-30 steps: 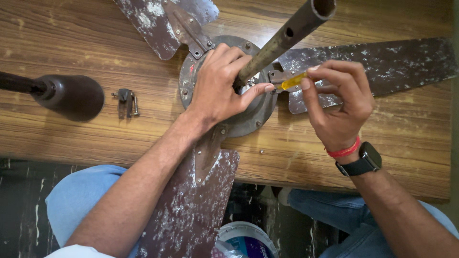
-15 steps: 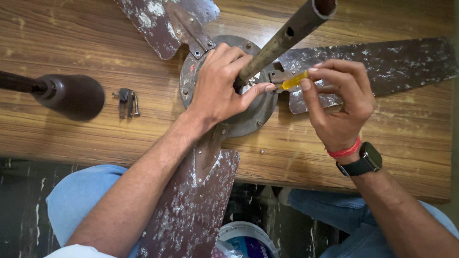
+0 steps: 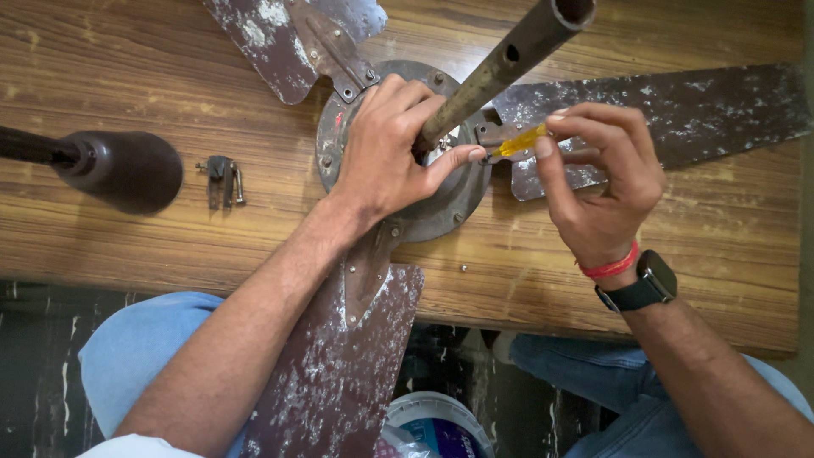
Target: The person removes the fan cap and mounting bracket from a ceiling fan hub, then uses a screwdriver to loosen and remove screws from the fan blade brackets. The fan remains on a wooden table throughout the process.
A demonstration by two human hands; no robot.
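Bucket: a white bucket [image 3: 437, 420] with a blue band sits nearest, under the table edge, between the person's knees in blue trousers.
Near blade: a brown fan blade [image 3: 339, 373], spattered with white paint, hangs past the near edge of the wooden table [image 3: 127, 246].
Left hand: the left hand [image 3: 394, 148] lies on the ceiling fan motor housing [image 3: 441, 203], its fingers curled around the base of the downrod [image 3: 500, 64] and the thumb stretched right, touching the screwdriver tip.
Right hand: the right hand [image 3: 598, 182], with a red thread and a black watch at the wrist, pinches the yellow-handled screwdriver [image 3: 521, 140] between thumb and bent fingers.
Screwdriver: it points left, its tip at the housing just right of the downrod.
Right blade: a second spattered blade [image 3: 695, 106] runs off to the right behind the right hand.
Far blade: a third blade [image 3: 271, 34] reaches to the far left.
Left side: a dark canopy cup [image 3: 127, 170] lies on its side, with a small metal clip [image 3: 222, 181] just right of it.
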